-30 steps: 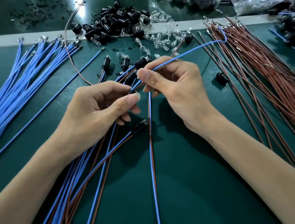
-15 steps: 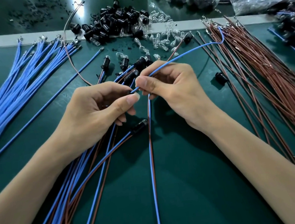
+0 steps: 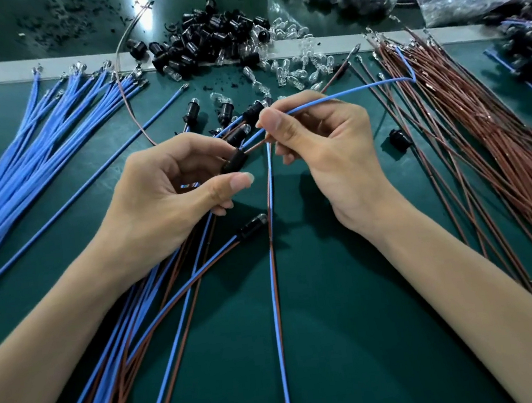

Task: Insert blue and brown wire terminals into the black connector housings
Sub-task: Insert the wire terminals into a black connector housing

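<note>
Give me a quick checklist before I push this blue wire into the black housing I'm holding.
1. Left hand grips the black housing: ok.
2. Right hand pinches the blue wire close to the housing: ok.
3. Blue wire's terminal lined up with its slot: cannot tell, too small to see.
4. Brown wire seated in the housing: cannot tell; it reaches the housing's end.
5. Blue wire's far end free to follow: not ok, it lies bent over the brown wire pile and may snag.
</note>
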A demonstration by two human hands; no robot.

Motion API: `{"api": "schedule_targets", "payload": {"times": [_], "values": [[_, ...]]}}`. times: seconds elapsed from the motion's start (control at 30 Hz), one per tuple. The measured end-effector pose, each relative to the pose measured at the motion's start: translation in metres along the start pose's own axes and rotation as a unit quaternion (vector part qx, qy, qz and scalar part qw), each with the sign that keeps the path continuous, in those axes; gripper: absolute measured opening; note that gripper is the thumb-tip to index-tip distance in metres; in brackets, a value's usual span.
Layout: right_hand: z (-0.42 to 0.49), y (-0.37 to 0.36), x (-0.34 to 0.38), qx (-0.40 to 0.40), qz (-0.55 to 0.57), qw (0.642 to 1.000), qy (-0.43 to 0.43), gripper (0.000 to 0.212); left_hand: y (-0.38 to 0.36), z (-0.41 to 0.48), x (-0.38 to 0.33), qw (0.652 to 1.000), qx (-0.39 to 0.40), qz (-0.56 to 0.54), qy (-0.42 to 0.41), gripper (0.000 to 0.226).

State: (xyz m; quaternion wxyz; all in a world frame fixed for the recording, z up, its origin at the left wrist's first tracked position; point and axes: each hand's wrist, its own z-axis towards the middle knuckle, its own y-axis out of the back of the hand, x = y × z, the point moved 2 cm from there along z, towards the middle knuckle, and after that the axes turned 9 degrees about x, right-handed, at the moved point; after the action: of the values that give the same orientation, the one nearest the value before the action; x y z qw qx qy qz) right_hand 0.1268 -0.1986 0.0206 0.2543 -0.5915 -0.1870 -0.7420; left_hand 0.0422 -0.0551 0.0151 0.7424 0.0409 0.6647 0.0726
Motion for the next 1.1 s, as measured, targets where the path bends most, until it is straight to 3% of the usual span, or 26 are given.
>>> {"api": "schedule_targets", "payload": {"times": [0.4, 0.53, 0.73, 1.1], "values": [[0.0001, 0.0020, 0.0012, 0.001, 0.011, 1.000, -0.007, 0.009, -0.0017, 0.0003, -0.0013, 1.000, -0.022, -0.008, 0.019, 0.020], [0.0006, 0.0013, 0.0005, 0.020, -0.015, 1.000, -0.009, 0.016, -0.0003, -0.0003, -0.0012, 0.999, -0.041, 0.001, 0.005, 0.018], [-0.0013, -0.0010, 0.0031, -0.027, -0.044, 0.998, 0.031, 0.017, -0.0015, 0.0000, -0.0010, 0.997, -0.068, 0.013, -0.022, 0.016], [-0.0036, -0.0048, 0.0088, -0.042, -0.031, 0.998, 0.047, 0.017, 0.0005, -0.0003, -0.0043, 0.992, -0.097, 0.040, -0.068, 0.017]]}}
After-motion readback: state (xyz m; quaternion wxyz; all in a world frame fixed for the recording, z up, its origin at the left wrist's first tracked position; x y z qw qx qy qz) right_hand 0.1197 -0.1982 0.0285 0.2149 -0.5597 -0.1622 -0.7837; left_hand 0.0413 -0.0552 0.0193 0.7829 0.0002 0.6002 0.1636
